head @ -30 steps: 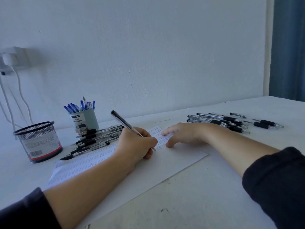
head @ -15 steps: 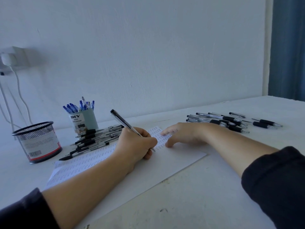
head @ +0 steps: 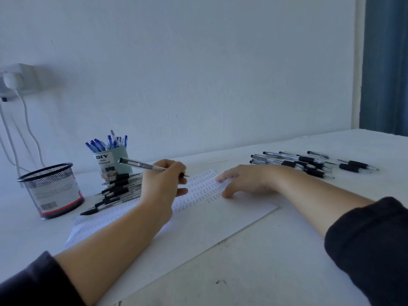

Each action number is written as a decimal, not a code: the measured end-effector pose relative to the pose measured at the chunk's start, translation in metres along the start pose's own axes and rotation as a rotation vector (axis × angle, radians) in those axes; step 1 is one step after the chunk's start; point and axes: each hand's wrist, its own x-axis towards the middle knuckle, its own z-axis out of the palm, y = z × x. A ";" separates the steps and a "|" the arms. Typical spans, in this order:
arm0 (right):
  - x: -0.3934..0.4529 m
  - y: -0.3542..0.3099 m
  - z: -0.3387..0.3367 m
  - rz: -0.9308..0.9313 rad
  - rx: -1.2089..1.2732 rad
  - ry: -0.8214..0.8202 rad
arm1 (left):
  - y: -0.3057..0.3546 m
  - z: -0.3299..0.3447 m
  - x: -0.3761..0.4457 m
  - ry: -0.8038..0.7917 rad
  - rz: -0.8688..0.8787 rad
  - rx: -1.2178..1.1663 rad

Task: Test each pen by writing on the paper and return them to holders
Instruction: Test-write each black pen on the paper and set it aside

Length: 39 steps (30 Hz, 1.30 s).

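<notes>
i see both forearms bare, with dark navy, near-black sleeves pushed up well behind each grip. the left sleeve (head: 33,281) bunches soft and wrinkled; the right sleeve (head: 371,244) ends in a thick rounded cuff.

White table (head: 276,261): paper (head: 209,219), 2 holders (head: 51,191) (head: 112,161), 2 pen piles (head: 120,191) (head: 309,165).

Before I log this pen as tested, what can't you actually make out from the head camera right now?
- Marks on the paper: rows are visible, too small to read.
- Fresh line from the pen: the left hand holds it, tip near the sheet; contact unclear.
- Mesh holder: its inside is hidden by its own wall.
- Pile of black pens: overlapping, partly behind the left hand, uncountable.
- Right hand: fingertips rest on the paper.
</notes>
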 end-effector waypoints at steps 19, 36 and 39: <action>0.003 0.003 -0.004 -0.022 0.126 0.115 | 0.015 -0.018 0.011 0.095 0.013 -0.167; 0.005 0.006 -0.005 -0.063 0.247 0.263 | 0.017 -0.028 0.021 0.109 -0.032 -0.087; 0.003 0.000 -0.003 -0.149 0.241 0.315 | 0.012 -0.025 0.021 0.003 -0.037 -0.080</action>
